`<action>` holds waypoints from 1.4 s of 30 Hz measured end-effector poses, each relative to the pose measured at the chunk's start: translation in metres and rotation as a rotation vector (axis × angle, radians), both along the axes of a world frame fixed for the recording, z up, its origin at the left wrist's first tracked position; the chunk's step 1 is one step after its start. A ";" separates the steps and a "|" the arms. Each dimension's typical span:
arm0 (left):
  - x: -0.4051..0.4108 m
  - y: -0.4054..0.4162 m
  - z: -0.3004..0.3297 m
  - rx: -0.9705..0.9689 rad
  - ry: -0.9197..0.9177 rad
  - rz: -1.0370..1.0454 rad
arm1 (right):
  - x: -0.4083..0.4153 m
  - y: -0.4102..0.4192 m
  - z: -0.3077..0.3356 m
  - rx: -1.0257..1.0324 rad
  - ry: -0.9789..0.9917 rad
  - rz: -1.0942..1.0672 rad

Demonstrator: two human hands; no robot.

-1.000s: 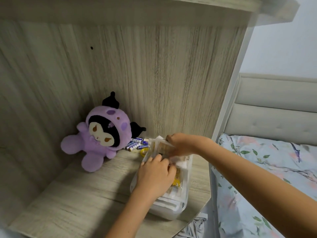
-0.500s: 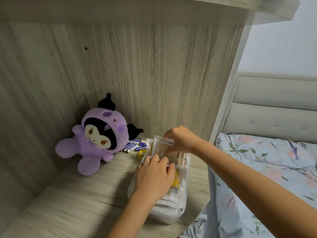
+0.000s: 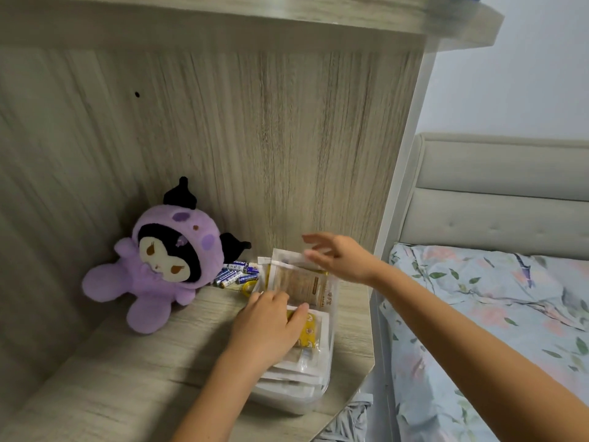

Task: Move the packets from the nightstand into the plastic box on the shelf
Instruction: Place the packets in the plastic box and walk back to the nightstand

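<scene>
Working down from the biggest thing, I see the wood-grain shelf (image 3: 134, 378) spreading under both of my arms, its back panel rising just beyond my fingertips, and the bed (image 3: 497, 314) lying off to the outside of my right forearm. Beyond my left hand (image 3: 271, 327) and to its outer side sits the purple plush toy (image 3: 162, 263). Directly beneath that hand is the plastic box (image 3: 296, 398), set near the shelf's cut corner and already stacked with flat packets (image 3: 306, 362); my left hand rests flat on the stack, fingers fairly straight, pressing rather than gripping. My right hand (image 3: 338, 260) hovers released, fingers spread, just past the upright packets (image 3: 299, 279), which stand leaning at the far end of the box (whether a fingertip touches them I cannot tell). Smallest, a cluster of batteries (image 3: 237, 272) lies beyond my left fingertips, between plush and box. My worry: with nothing gripping them, the standing packets could tip backward out of the box onto the batteries, or slide forward. A hard press from my left hand could also nudge the box toward the shelf's edge.
</scene>
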State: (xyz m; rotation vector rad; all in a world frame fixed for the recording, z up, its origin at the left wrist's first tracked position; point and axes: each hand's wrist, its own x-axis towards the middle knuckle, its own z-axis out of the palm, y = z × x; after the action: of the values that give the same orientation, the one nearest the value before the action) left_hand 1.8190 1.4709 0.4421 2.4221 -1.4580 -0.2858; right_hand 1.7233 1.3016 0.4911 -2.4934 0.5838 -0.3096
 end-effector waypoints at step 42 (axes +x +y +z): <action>-0.684 0.274 -0.038 0.112 -0.190 -1.992 | -0.656 0.733 -0.070 0.359 0.355 -2.210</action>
State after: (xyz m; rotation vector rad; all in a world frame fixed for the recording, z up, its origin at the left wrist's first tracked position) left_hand 1.1349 1.7454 0.4038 0.1463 -3.2737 -0.4496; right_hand 1.0676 2.0349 0.4209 -0.5209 2.8323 -0.3826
